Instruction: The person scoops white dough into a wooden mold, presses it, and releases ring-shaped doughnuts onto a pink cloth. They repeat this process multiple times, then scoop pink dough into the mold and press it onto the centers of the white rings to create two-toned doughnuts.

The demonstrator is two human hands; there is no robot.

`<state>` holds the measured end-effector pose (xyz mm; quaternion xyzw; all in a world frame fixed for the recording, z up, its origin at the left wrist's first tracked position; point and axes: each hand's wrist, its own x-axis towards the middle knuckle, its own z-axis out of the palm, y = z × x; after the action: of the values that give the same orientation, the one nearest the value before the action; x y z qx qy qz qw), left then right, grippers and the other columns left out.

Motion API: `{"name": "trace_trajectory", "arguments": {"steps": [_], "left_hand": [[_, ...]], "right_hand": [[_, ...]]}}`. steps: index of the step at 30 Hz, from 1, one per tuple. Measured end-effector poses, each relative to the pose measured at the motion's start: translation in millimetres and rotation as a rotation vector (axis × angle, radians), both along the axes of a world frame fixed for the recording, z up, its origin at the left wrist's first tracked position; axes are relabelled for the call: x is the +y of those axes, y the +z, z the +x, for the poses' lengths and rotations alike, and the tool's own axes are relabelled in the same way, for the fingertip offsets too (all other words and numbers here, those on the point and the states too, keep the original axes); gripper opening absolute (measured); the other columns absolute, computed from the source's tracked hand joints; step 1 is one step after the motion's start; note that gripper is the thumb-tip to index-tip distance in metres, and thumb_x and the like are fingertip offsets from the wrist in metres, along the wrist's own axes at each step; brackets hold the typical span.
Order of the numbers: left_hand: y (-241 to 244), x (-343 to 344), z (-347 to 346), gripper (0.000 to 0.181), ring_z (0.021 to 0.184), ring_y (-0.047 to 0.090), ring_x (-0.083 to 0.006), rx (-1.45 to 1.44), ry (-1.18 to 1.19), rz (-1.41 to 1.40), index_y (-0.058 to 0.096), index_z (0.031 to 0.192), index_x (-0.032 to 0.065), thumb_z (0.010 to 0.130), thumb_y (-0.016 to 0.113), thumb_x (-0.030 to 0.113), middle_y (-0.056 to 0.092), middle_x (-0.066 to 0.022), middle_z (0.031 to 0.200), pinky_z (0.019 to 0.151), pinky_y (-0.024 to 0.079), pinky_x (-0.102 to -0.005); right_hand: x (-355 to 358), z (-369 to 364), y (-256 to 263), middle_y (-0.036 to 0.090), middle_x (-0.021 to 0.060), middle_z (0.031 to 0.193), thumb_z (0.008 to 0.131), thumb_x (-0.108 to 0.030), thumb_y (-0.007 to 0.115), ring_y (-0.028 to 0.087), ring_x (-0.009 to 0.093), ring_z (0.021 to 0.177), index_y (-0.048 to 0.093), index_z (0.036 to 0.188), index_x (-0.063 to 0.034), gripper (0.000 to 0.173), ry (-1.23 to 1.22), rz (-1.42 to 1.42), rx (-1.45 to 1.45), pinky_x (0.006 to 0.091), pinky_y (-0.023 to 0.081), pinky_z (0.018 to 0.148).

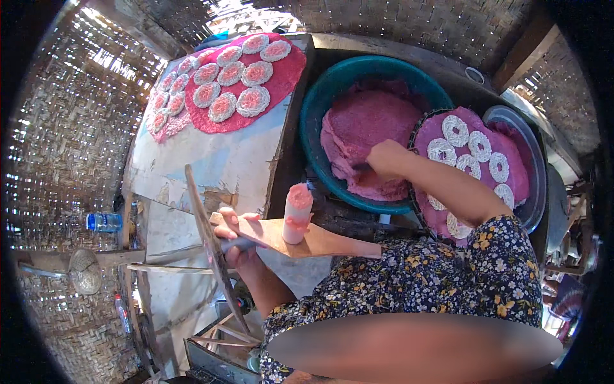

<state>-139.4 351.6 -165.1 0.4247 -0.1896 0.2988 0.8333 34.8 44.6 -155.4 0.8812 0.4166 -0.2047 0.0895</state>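
My left hand is closed around the left end of a shaped wooden board, with a grey tube under its fingers. A white cylinder stands upright on the board, its top filled with pink dough. More pink dough is smeared at its side. My right hand reaches into a teal plastic basin and touches a soft pink mass, partly smooth like cloth. Its fingertips are hidden, with a dark patch beside them.
White strand rings lie on a pink cloth-covered round tray under my right forearm. Pink-and-white strand discs lie on pink cloth on the worn table. A long wooden lever slants beside my left hand.
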Motion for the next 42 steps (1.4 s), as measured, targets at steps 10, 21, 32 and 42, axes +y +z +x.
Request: {"name": "trace_trajectory", "arguments": {"steps": [10,21,32,42], "left_hand": [[36.4,-7.0,-1.9,0.032,0.08,0.06,-0.0188,0.652,0.133,0.652,0.058,0.093,0.006,0.065,0.073,0.009,0.056,-0.0053,0.087,0.064,0.051,-0.031],[76.7,-66.1,61.0,0.046,0.096,0.056,-0.0323,0.39,0.117,1.311,0.061,0.101,0.008,0.067,0.068,0.037,0.055,-0.0144,0.107,0.081,0.045,-0.038],[69.3,-62.8,74.7,0.048,0.091,0.058,-0.0339,0.487,0.251,1.371,0.058,0.105,0.0077,0.067,0.066,0.037,0.059,-0.0181,0.096,0.078,0.046,-0.0398],[54.8,-39.4,80.4,0.041,0.093,0.058,-0.0333,0.526,0.237,1.298,0.061,0.101,0.0091,0.067,0.067,0.031,0.06,-0.0167,0.1,0.08,0.046,-0.0394]], "right_hand": [[-74.8,13.4,135.1,0.058,0.0025,0.063,0.076,-0.036,0.065,0.052,0.013,0.053,0.066,0.092,-0.0059,0.034,-0.137,0.29,0.582,0.0321,0.041,0.049],[-24.4,-9.9,220.8,0.059,0.009,0.074,0.075,-0.028,0.065,0.059,0.023,0.072,0.063,0.105,-0.0089,0.035,0.325,0.371,-0.144,0.0341,0.045,0.064],[39.3,-88.3,186.1,0.052,0.0,0.069,0.072,-0.019,0.054,0.054,0.017,0.068,0.056,0.083,-0.0103,0.014,0.705,0.453,-0.903,0.0304,0.04,0.064],[-10.4,-75.1,242.9,0.054,0.0062,0.069,0.058,-0.019,0.071,0.057,0.026,0.068,0.063,0.085,-0.0117,0.029,0.243,0.647,-0.761,0.0377,0.044,0.061]]}}
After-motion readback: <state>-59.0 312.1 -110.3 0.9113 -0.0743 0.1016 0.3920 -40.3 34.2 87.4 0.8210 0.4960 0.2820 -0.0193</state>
